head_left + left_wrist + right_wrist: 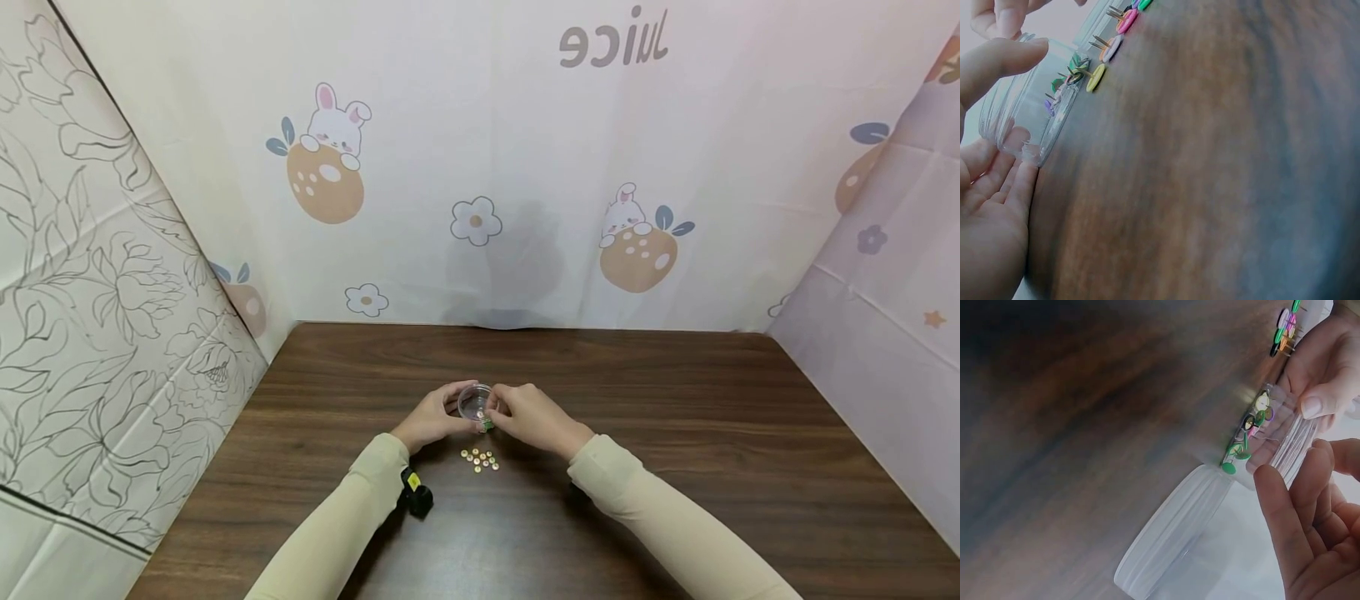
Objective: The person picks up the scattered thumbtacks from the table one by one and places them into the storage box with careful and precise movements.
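Several thumbtacks (476,461) dot the tabletop (697,392); nearer its back edge, the left hand's (435,418) fingers clasp a clear jar (470,402); whether the right hand's (536,416) pinch anything is unclear.

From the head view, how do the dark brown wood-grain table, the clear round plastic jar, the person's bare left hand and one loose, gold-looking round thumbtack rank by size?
Largest to smallest:
1. Table
2. Left hand
3. Jar
4. Thumbtack, tiny beside the jar

In the head view, the left sleeve (330,525) at seven o'clock and right sleeve (678,521) at five are pale yellow-green. At four o'clock from the left cuff (378,458): a black device (420,502), yellow patch (413,481).
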Available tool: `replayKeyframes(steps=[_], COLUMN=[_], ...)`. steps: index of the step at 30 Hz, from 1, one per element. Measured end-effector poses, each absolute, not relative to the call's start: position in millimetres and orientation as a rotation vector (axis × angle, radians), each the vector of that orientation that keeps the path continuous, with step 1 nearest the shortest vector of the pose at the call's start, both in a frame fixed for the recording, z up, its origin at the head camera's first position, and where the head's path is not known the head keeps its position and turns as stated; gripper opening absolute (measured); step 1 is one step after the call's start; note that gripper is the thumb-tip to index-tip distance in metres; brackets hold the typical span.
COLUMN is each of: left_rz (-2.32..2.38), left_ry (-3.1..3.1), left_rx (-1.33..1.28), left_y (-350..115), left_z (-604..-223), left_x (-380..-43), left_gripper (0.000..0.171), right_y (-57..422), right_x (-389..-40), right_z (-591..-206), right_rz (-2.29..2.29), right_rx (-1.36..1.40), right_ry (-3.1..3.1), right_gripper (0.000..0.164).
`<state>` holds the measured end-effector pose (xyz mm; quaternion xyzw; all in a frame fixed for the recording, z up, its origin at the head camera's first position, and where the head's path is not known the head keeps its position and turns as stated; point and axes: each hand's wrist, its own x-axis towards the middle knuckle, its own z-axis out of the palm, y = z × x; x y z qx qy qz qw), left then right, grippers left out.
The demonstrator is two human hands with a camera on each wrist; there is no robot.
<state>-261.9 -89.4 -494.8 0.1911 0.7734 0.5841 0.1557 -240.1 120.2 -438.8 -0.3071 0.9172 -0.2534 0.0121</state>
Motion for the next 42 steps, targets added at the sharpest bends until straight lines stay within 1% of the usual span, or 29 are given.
replayKeyframes(steps=[9, 15, 19, 26, 42], left_rz=[1.679, 1.667, 1.664, 1.654, 1.678], left_ry=[2.216, 2.204, 2.199, 2.2, 2.184], left_rx=[0.554, 0.572, 0.59, 0.602, 0.614], left_y=[-89.2, -89.2, -89.1, -89.4, -89.0], left_z=[-492.7, -491.0, -480.4, -462.6, -465.4], left_x=[-261.2, -260.2, -254.8, -245.3, -247.4], left_gripper=[0.074, 0.075, 0.075, 0.074, 0.074], right_y=[124.2, 125.4, 126.3, 127.0, 124.6], right_x=[-229.6, -221.4, -216.1, -206.9, -200.7], right_z=[-436.9, -437.4, -439.6, -441.5, -444.2], right_rz=[-0.793, -0.722, -0.668, -0.616, -0.46], right_rx=[-0.994, -1.135, -1.214, -1.252, -1.308], right_ry=[2.833, 2.812, 2.765, 2.69, 2.716], right_gripper=[0.007, 0.009, 0.008, 0.006, 0.011])
